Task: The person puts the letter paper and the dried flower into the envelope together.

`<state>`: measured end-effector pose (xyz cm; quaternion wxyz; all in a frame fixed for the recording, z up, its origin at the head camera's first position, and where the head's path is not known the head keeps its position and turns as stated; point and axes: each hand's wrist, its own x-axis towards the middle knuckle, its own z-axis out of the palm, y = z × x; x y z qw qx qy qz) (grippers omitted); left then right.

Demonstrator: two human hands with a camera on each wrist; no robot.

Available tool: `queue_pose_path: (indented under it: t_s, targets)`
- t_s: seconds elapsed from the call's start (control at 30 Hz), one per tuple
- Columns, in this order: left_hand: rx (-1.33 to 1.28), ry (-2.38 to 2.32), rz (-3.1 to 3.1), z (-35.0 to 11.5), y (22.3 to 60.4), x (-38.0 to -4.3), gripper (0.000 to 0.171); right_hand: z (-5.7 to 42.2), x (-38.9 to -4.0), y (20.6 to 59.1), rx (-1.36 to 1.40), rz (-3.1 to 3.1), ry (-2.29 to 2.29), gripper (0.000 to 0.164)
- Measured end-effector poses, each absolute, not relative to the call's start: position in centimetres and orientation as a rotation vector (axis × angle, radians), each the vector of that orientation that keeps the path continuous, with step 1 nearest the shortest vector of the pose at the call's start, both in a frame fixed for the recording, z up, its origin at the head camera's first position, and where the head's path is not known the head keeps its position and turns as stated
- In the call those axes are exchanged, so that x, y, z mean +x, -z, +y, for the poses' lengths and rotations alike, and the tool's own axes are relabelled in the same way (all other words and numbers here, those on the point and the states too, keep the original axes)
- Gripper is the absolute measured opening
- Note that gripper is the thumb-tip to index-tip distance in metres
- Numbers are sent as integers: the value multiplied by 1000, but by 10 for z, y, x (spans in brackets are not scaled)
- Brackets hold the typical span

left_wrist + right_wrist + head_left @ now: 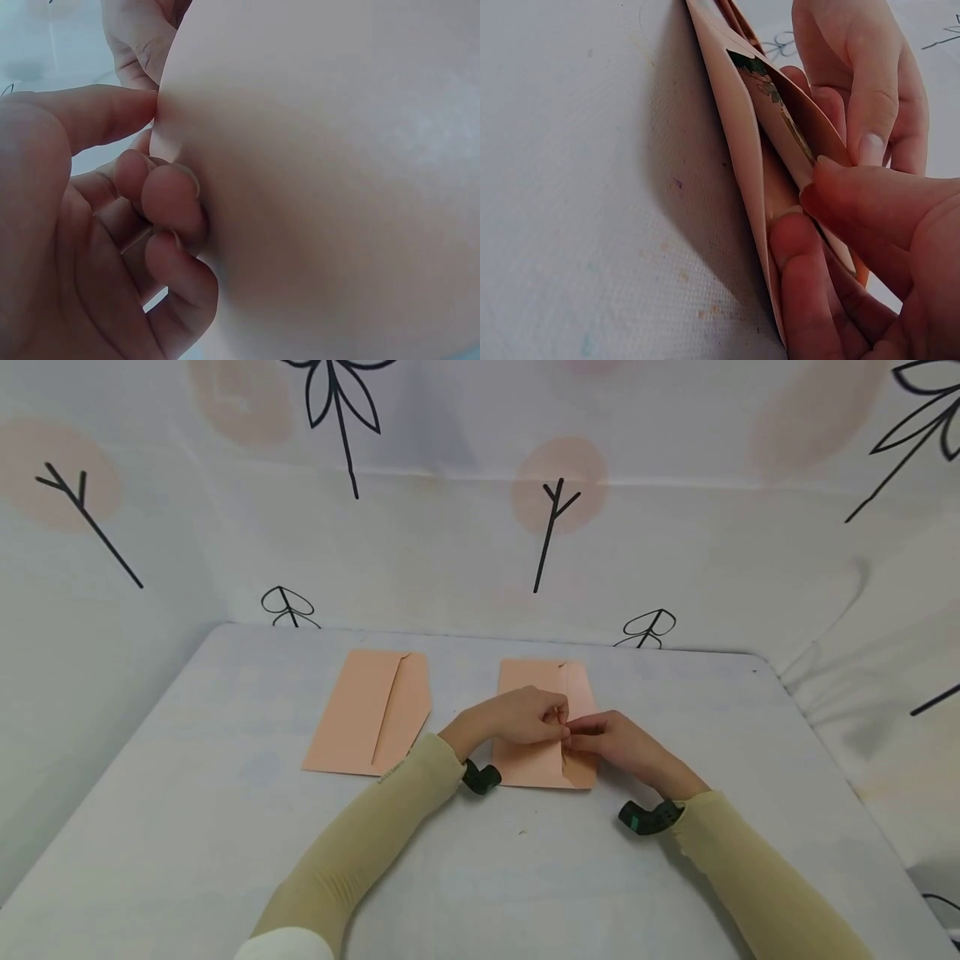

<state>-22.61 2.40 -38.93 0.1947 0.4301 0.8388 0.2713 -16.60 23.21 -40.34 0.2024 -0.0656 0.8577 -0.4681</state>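
A peach paper envelope point(525, 675) lies in front of me, its long opening spread apart. My left hand point(525, 714) reaches across it and pinches the edge of the opening between thumb and fingers. In the left wrist view the envelope's smooth paper point(337, 165) fills most of the picture. From the right, my right hand point(626, 747) has its fingertips in the opening. Seen from the right wrist, a card with a green printed pattern point(763, 81) sits inside the envelope, and the right thumb and fingers pinch its edge.
A second peach envelope point(352, 710) lies flat to the left, its flap side up, near the left forearm. Both stand on a white-covered table point(525, 885). A patterned cloth point(450, 543) hangs behind the table's far edge.
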Motion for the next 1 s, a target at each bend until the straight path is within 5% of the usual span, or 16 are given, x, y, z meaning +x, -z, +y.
queue_pose_path:
  t_s: [1.0]
  targets:
    - [1174, -760, 2350, 25, 392, -224, 7, 221, -166, 409, -162, 2594, 1139, 31]
